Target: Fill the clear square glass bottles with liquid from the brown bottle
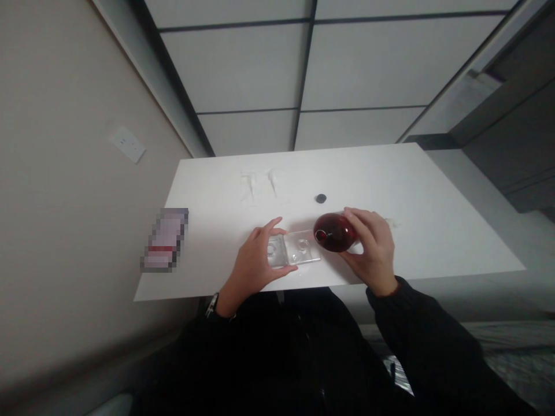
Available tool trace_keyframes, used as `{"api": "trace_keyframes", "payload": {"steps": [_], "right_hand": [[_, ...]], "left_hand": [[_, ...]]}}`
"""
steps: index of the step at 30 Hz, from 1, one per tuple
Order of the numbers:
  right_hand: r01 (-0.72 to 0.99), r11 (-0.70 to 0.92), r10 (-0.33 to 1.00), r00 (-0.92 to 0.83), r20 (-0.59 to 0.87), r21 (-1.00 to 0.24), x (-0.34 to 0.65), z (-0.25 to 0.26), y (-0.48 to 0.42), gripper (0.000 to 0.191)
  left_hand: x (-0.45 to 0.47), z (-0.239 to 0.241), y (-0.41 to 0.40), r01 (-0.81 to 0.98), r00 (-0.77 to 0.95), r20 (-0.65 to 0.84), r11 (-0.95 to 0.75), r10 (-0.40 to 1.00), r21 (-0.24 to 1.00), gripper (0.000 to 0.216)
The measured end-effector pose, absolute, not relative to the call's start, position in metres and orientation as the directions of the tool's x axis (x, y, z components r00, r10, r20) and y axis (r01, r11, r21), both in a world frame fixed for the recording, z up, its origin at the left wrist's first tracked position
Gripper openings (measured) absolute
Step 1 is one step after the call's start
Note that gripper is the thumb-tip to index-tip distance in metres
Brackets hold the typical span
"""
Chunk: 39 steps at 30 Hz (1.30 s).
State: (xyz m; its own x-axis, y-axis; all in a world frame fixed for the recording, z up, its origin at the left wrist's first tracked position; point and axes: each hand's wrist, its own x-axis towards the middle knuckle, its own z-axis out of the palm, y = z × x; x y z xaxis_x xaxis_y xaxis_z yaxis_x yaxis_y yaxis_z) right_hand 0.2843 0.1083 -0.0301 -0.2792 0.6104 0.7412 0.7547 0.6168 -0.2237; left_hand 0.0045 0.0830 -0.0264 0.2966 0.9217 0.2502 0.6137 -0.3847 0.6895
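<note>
My left hand (255, 260) spans a clear plastic tray (300, 248) from the left, with its thumb on the near edge and its fingers on the far edge. Round fittings show in the tray, and the palm covers part of its left end. A glossy dark red bottle (335, 234) with a rounded body is gripped in my right hand (370, 248), thumb and fingers on either side. It is tilted just right of the tray, with a small ring-shaped opening at its left end. I cannot tell whether anything comes out. Beyond it lies a small black cap (321, 198).
Two slim white pieces, a left one (251, 185) and a right one (273, 182), lie toward the back of the white table (433, 231). A blurred-out pinkish item (165, 240) rests by the left edge. Panelled white doors (251, 69) stand behind, and a wall is at left.
</note>
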Motion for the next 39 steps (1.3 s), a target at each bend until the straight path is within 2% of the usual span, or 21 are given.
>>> {"api": "trace_keyframes", "payload": {"steps": [19,24,33,39], "right_hand": [[0.772,0.625,0.577,-0.357,0.734,-0.115,0.2829,-0.0279,0.1106,0.093],[0.779,0.621,0.563,-0.36,0.744,-0.093,0.2816,-0.0282,0.1116,0.092],[0.784,0.618,0.539,-0.369,0.757,-0.058,0.2811,-0.0289,0.1126,0.089],[0.798,0.601,0.524,-0.353,0.775,-0.043,0.2798,-0.0297,0.1137,0.085]], "left_hand": [[0.0049,-0.0252,0.0831,0.626,0.307,0.256,-0.397,0.917,0.671,0.108],[0.0043,-0.0262,0.0826,0.623,0.312,0.277,-0.416,0.909,0.662,0.11],[0.0046,-0.0242,0.0829,0.619,0.31,0.271,-0.41,0.911,0.67,0.1],[0.0043,-0.0253,0.083,0.622,0.308,0.272,-0.409,0.912,0.668,0.106]]}}
